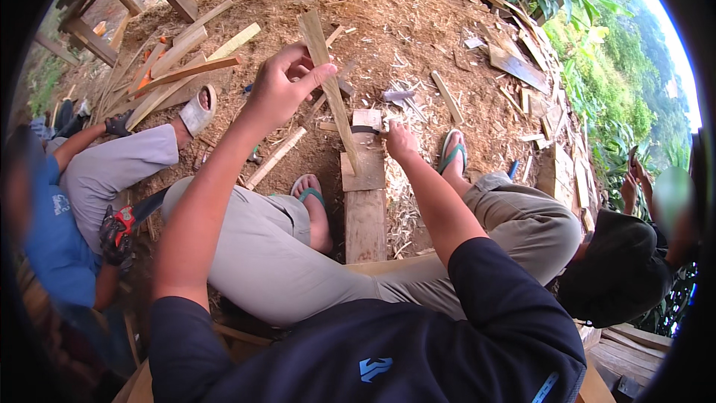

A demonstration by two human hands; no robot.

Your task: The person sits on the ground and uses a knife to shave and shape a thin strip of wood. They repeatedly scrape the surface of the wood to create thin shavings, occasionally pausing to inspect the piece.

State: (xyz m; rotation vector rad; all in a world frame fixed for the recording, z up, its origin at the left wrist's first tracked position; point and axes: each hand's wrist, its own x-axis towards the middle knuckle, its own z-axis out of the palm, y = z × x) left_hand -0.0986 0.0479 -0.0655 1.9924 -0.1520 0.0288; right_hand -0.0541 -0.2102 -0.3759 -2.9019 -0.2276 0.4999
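your left hand [282, 89] grips the wood strip [328, 86] upright; right hand [399, 140] holds the knife [367, 130] low on it. shavings [403, 201] piled, carving unfinished.

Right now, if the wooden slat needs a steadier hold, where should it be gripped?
Probably its upper end, from the left, where the left hand already pinches it. The wooden slat stands tilted, its lower end on the wooden block, and the right hand holds a blade against that lower part.
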